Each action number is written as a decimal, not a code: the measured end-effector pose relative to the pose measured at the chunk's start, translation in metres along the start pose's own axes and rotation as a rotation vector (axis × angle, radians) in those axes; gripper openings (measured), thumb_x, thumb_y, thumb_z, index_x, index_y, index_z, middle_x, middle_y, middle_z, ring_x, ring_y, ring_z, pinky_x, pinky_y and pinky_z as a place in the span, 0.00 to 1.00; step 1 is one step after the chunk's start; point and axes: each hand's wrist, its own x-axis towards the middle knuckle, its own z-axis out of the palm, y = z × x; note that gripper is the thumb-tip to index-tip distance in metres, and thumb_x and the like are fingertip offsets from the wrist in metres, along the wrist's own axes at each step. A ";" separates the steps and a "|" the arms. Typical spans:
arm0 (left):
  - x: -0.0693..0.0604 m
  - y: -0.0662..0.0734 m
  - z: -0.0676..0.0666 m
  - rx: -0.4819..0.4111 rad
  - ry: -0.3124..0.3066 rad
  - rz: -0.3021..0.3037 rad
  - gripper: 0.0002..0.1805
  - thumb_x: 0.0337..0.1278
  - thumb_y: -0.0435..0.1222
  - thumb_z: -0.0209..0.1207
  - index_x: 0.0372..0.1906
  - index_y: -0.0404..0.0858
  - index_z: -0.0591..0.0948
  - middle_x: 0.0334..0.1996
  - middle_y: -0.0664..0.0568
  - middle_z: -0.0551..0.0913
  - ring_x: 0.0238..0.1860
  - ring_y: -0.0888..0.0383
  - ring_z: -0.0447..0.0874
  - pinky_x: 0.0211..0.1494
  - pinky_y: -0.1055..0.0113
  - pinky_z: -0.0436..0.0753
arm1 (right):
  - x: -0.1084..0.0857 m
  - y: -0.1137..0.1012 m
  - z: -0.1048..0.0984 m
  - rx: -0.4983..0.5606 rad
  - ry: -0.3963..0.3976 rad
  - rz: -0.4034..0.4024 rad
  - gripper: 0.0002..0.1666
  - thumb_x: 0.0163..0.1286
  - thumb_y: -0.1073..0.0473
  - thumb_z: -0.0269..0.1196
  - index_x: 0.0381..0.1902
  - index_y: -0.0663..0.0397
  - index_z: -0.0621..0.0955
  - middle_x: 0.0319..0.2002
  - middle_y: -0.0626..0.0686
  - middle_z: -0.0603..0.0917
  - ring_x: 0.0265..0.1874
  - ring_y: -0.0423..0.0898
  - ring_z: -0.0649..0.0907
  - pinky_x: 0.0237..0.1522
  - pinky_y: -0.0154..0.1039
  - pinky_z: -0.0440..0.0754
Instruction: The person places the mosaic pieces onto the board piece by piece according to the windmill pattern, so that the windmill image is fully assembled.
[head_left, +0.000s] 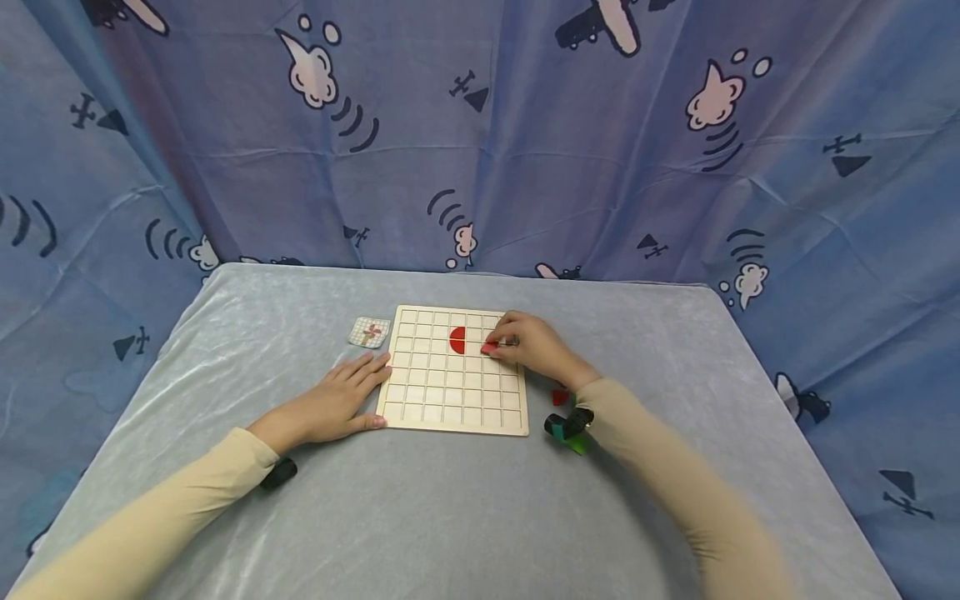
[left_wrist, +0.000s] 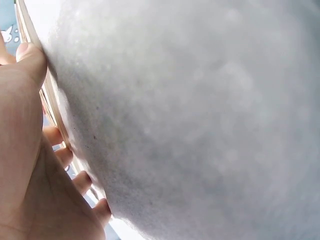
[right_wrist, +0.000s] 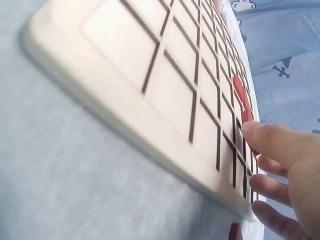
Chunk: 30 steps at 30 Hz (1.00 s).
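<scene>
A pale wooden board (head_left: 442,412) with a grid of square cells lies on the table. Two red quarter-round pieces (head_left: 457,340) form a half disc in its upper middle cells. My left hand (head_left: 330,404) rests along the board's left edge, fingers spread and fairly straight, fingertips touching the edge; the left wrist view shows the thumb (left_wrist: 32,62) there too. Over the board's right side, my right hand (head_left: 532,343) pinches a small red piece (head_left: 489,347) between thumb and finger. In the right wrist view the held piece (right_wrist: 247,116) is partly hidden by the thumb.
A small card (head_left: 369,332) printed with a grid and a coloured pattern lies left of the board. Right of the board, a red piece (head_left: 559,397) and a green piece (head_left: 577,444) lie by the right wrist, partly covered. A patterned blue curtain (head_left: 420,183) hangs behind the table.
</scene>
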 end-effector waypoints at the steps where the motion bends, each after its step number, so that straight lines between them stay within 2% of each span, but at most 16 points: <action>1: 0.000 0.000 0.000 0.001 0.001 -0.001 0.44 0.67 0.57 0.55 0.77 0.35 0.57 0.80 0.40 0.51 0.79 0.37 0.47 0.76 0.35 0.55 | 0.002 -0.001 0.001 0.002 -0.003 -0.004 0.12 0.62 0.52 0.72 0.44 0.43 0.89 0.44 0.46 0.82 0.38 0.43 0.79 0.41 0.37 0.76; 8: -0.001 0.001 0.000 -0.002 0.010 0.004 0.44 0.67 0.56 0.55 0.77 0.35 0.58 0.79 0.39 0.52 0.79 0.35 0.48 0.75 0.34 0.56 | 0.010 -0.004 0.006 0.016 -0.014 -0.016 0.14 0.62 0.52 0.72 0.46 0.44 0.89 0.44 0.45 0.82 0.38 0.43 0.79 0.41 0.37 0.76; 17: 0.000 0.001 0.000 -0.020 -0.020 -0.018 0.45 0.67 0.57 0.55 0.78 0.37 0.56 0.80 0.42 0.49 0.80 0.38 0.45 0.77 0.35 0.53 | 0.015 -0.007 0.009 0.041 -0.031 -0.049 0.14 0.61 0.51 0.72 0.45 0.45 0.89 0.44 0.46 0.83 0.38 0.44 0.79 0.41 0.37 0.75; 30: 0.001 -0.001 0.002 -0.010 -0.017 -0.016 0.45 0.67 0.58 0.54 0.78 0.37 0.55 0.81 0.43 0.49 0.80 0.38 0.45 0.77 0.35 0.54 | 0.018 -0.006 0.011 0.054 -0.049 -0.044 0.14 0.61 0.52 0.72 0.46 0.43 0.89 0.46 0.47 0.81 0.39 0.44 0.78 0.40 0.36 0.74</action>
